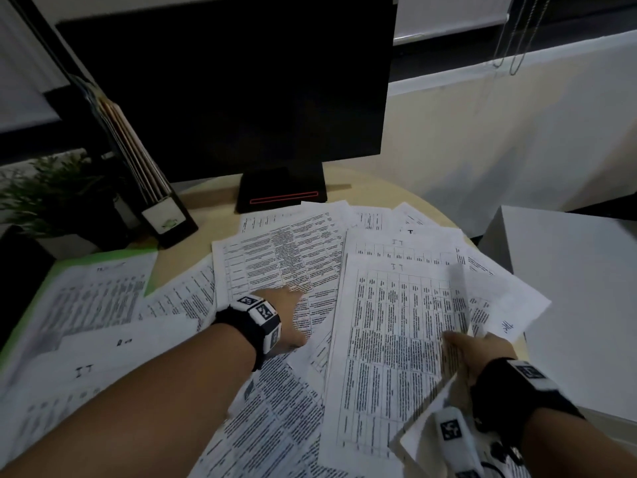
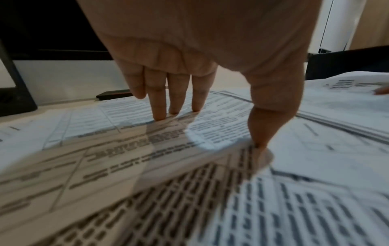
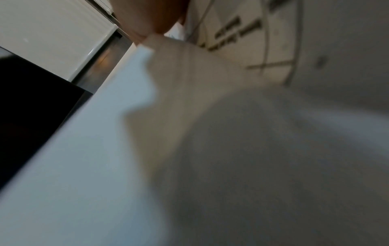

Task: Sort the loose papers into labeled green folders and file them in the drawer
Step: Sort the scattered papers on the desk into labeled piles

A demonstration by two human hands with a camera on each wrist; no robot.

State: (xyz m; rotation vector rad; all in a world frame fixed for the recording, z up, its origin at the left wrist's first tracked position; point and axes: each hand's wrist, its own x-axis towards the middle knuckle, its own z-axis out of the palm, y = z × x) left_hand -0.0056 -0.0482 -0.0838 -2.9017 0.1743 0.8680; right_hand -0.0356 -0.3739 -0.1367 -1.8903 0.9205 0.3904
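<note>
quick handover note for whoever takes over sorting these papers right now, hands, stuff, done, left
Left hand: straight fingers pressing a printed sheet mid-desk.
Right hand: gripping lifted sheets by the right edge.
Loose papers lie spread over the desk; one green folder lies open at the left, a sheet on it.
Done: little, if anything.
Left: sort the rest, file folders; no drawer in view.

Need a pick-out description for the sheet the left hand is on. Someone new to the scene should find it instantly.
Start at the black monitor at the back of the round beige desk; loose printed papers spread out in front of its stand. The target is the white landscape table sheet nearest that stand. It alone has the left hand resting on it with straight fingers; the right hand pinches another sheet.
</note>
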